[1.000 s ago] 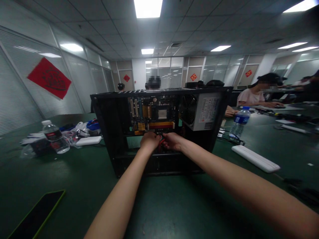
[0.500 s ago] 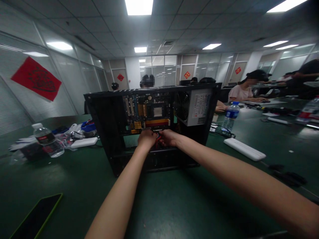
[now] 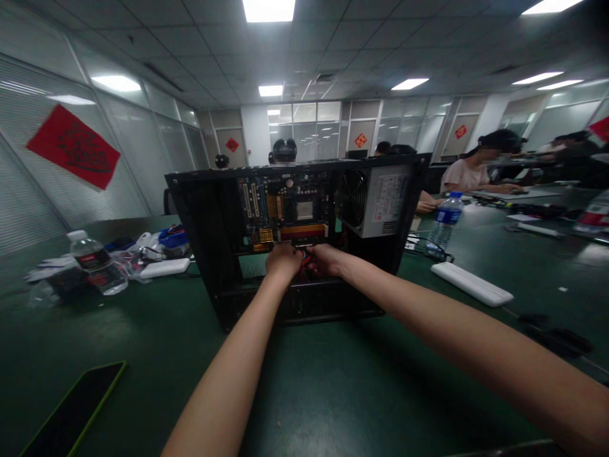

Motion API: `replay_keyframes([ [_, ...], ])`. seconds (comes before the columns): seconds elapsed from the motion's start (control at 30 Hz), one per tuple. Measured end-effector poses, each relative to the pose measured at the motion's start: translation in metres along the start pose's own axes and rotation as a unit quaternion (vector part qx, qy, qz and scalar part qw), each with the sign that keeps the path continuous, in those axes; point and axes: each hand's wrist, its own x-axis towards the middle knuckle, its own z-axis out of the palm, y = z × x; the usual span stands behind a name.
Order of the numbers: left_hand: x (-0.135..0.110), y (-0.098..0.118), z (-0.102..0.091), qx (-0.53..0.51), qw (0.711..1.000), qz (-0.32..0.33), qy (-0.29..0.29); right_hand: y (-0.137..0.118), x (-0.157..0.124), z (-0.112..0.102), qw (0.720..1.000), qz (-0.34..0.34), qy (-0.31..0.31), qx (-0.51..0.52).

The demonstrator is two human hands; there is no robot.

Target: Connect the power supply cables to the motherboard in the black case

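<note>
An open black computer case stands on the table with its inside facing me. Its motherboard is upright at the back, and the power supply with its fan sits at the upper right. Both hands reach in at the board's lower edge. My left hand is closed there, its fingertips hidden behind the hand. Close beside it, my right hand has its fingers closed around thin red and coloured cables. The ends of these cables are hidden between the hands.
On the left are a water bottle, a white power bank and a dark phone-like slab with a green edge. At right stand a blue-capped bottle and a long white bar. A person sits beyond.
The view has shifted a little, so the scene sits slightly farther right. Both hands stay at the board's lower edge with the cables, with only small finger movement.
</note>
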Motion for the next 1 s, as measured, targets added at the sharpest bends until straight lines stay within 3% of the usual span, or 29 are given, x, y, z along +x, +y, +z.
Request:
replay_keyframes([
  [1.0,0.0024,0.0028,0.0027,0.028,1.0,0.011,0.004,0.0001,0.0076,-0.0037,1.0,0.005,-0.025,0.011],
])
